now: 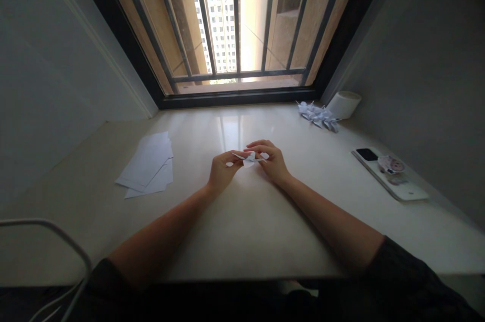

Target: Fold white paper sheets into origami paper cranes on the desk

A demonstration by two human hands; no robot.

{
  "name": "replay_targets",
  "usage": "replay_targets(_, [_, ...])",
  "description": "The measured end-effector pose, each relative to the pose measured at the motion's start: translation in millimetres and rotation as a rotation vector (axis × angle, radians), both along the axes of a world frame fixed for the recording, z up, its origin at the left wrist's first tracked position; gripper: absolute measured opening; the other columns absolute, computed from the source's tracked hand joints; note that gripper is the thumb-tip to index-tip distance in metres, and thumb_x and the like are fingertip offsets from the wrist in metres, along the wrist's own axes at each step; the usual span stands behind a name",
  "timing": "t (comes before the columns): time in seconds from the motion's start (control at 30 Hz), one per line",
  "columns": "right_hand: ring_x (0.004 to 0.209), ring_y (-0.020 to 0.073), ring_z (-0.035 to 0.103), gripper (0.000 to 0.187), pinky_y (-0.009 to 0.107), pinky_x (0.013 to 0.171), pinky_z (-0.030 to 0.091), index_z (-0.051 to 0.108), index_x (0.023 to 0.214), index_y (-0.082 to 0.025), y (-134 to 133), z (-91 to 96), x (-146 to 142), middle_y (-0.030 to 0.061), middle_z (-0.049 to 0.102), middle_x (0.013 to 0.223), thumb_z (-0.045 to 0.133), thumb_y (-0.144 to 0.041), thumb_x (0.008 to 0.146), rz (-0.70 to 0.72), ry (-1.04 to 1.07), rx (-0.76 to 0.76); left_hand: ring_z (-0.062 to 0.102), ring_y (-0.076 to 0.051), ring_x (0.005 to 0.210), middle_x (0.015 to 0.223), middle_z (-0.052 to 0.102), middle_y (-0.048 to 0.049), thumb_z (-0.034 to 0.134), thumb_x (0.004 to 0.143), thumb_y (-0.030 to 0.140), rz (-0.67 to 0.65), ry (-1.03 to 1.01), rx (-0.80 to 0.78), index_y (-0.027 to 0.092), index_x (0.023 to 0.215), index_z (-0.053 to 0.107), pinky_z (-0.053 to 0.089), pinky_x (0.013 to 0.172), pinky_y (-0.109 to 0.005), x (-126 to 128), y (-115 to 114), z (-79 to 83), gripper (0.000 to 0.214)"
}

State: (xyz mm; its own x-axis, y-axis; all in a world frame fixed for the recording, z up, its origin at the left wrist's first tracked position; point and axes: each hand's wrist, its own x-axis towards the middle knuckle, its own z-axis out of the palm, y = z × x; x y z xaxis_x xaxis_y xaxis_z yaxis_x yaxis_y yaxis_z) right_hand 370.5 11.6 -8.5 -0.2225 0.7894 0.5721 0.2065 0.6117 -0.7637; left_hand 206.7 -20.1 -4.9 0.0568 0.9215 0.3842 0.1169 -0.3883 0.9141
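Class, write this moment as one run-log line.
left hand: pinches small folded paper | right hand: pinches it | table: sheet stack left, folded pieces and phone right

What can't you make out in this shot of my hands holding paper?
Head view only:
Small white folded paper: tiny, partly covered by the left hand and right hand; its shape is unclear.
Heap of white paper pieces: too small to count.
Round sticker on the white phone: blurred.
Grey metal tube: cut off by the left edge.
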Motion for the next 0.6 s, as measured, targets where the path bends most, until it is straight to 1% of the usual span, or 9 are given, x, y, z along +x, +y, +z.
replay_targets(0.1, [0.088, 0.0207, 0.056, 0.015, 0.036, 0.081, 0.044, 0.070, 0.080, -0.025, -1.8, 1.3, 0.4, 0.0040, 0.066, 0.085, 0.056, -0.030, 0.083, -0.054, -0.080, 0.059, 0.066, -0.016, 0.076, 0.091, 0.072, -0.0054, 0.068, 0.071, 0.025, 0.020, 0.026, 0.024, 0.019, 0.091, 0.072, 0.052, 0.073, -0.029, 1.1, -2.4, 2.1, 0.021])
replay_targets(0.2, [0.084, 0.0220, 0.053, 0.016, 0.036, 0.077, 0.043, 0.067, 0.077, -0.024, -2.7, 1.1, 0.8, 0.0052, 0.064, 0.081, 0.054, -0.028, 0.083, -0.086, -0.164, 0.109, 0.066, -0.016, 0.075, 0.090, 0.072, -0.0044, 0.067, 0.072, 0.023, 0.035, 0.049, 0.034, 0.020, 0.090, 0.072, 0.051, 0.072, -0.027, 1.9, -3.8, 3.8, 0.019])
replay_targets(0.4, [0.083, 0.0218, 0.052, 0.017, 0.035, 0.074, 0.041, 0.062, 0.076, -0.022, -2.9, -0.2, 0.0, 0.0056, 0.061, 0.080, 0.048, -0.024, 0.084, -0.093, -0.237, 0.129, 0.066, -0.017, 0.077, 0.090, 0.072, -0.0053, 0.067, 0.071, 0.021, 0.044, 0.043, 0.027, 0.019, 0.089, 0.072, 0.051, 0.074, -0.028, 1.6, -3.5, 3.8, 0.019])
replay_targets(0.6, [0.080, 0.0208, 0.051, 0.016, 0.032, 0.072, 0.040, 0.057, 0.071, -0.021, -3.1, 0.0, -0.6, 0.0052, 0.059, 0.078, 0.048, -0.021, 0.084, -0.093, -0.289, 0.132, 0.066, -0.016, 0.078, 0.092, 0.072, -0.0052, 0.066, 0.072, 0.020, 0.032, 0.036, 0.053, 0.019, 0.091, 0.072, 0.052, 0.075, -0.029, 1.4, -2.0, 1.2, 0.019])
